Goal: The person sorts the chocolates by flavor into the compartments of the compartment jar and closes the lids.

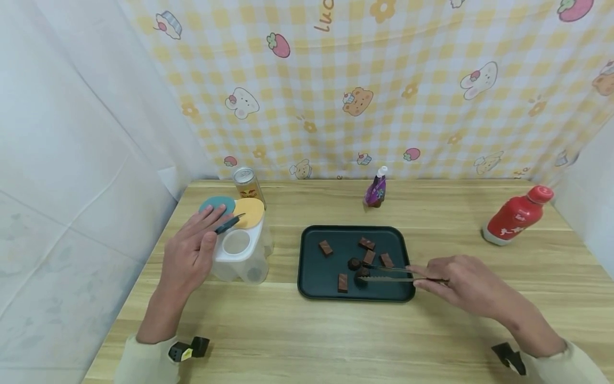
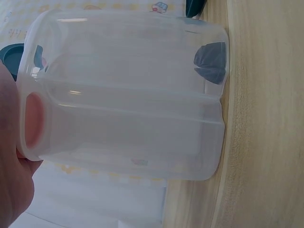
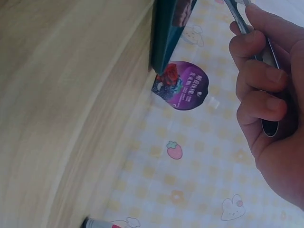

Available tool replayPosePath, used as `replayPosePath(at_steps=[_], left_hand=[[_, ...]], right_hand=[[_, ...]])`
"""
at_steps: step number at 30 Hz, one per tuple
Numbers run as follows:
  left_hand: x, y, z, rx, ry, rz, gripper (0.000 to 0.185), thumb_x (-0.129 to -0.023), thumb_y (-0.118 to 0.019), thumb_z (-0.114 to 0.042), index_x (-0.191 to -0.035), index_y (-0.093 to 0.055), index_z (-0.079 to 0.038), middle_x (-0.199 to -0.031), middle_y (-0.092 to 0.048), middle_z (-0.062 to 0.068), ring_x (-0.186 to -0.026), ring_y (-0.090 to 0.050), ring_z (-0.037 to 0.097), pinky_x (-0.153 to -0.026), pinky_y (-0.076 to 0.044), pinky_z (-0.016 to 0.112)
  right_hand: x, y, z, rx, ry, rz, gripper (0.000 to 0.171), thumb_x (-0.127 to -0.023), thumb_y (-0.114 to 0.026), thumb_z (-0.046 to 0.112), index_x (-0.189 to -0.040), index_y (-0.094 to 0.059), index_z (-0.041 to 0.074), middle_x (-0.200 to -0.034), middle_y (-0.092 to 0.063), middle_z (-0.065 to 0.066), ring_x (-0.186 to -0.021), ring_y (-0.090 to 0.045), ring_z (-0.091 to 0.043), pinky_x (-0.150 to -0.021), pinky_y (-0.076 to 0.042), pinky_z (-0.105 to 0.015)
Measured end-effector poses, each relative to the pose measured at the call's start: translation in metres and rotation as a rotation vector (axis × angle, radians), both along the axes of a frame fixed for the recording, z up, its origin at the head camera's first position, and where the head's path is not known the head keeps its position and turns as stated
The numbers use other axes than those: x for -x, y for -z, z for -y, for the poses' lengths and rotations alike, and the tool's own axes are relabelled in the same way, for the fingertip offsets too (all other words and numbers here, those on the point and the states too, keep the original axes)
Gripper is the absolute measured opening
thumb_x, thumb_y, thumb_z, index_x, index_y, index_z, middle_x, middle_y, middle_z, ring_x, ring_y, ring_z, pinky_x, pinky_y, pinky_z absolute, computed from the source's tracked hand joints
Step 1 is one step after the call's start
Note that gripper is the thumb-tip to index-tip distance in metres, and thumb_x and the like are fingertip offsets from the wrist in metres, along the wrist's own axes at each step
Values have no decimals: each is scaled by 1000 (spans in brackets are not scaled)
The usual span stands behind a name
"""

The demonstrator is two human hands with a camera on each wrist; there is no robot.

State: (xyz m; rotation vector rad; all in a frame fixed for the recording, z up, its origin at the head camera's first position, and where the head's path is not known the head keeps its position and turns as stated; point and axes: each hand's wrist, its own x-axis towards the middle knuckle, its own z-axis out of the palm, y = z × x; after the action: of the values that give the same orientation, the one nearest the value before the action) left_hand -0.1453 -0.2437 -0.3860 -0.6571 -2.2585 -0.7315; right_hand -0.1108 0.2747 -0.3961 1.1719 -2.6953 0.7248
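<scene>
Right hand (image 1: 467, 285) holds tongs (image 1: 400, 273), tips left.

A dark green tray (image 1: 307, 266) is seen on the pale wood-grain table (image 1: 431, 341), with brown chocolate pieces (image 1: 325, 247) on it. The container (image 1: 240, 256) is clear, with teal (image 1: 217, 205) and yellow (image 1: 249, 212) lids. A red bottle (image 1: 515, 216) and a purple pouch (image 1: 376, 191) are shown against yellow-and-white checked cloth (image 1: 384, 106) printed with cartoon animals.
</scene>
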Motion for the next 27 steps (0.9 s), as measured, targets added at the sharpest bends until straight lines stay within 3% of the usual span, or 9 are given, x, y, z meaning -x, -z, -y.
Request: replayPosePath(at_steps=[10,17,23,27], left_hand=[[1,0,-1,5,-2,3,61,-111,-34,-50,-126,-75,-7,-137,-64,9,-132,-56,34,-117,-35,42],[1,-2,-1,15,-9,19,60,-112,-34,-49,-128,-74,-7,-138,-63,8,-133,-55,34,-118,-35,42],[0,-2,-1,15,-15,24,60,-112,-33,-49,-128,-74,-7,-139,-63,8,-134,-55,34,-118,-34,40],[0,-1,-1,3,-15,7,62,-112,-33,-49,-126,-75,-6,-137,-64,8,-132,-56,35,-118,-34,37]], right_hand=[[7,-7,9,40,12,-78,32,-88,-82,12,-120,-79,11,-69,-34,24,-54,-31,9,-48,-26,-8],[15,-11,32,71,15,-116,36,-90,-80,14,-126,-76,10,-72,-53,22,-53,-34,9,-47,-29,-11],[26,-17,64,110,-22,-151,34,-97,-74,24,-128,-75,11,-71,-49,21,-54,-32,6,-46,-28,-15],[31,-20,87,170,-64,-195,38,-104,-64,35,-130,-73,9,-73,-57,18,-53,-33,6,-46,-29,-16]])
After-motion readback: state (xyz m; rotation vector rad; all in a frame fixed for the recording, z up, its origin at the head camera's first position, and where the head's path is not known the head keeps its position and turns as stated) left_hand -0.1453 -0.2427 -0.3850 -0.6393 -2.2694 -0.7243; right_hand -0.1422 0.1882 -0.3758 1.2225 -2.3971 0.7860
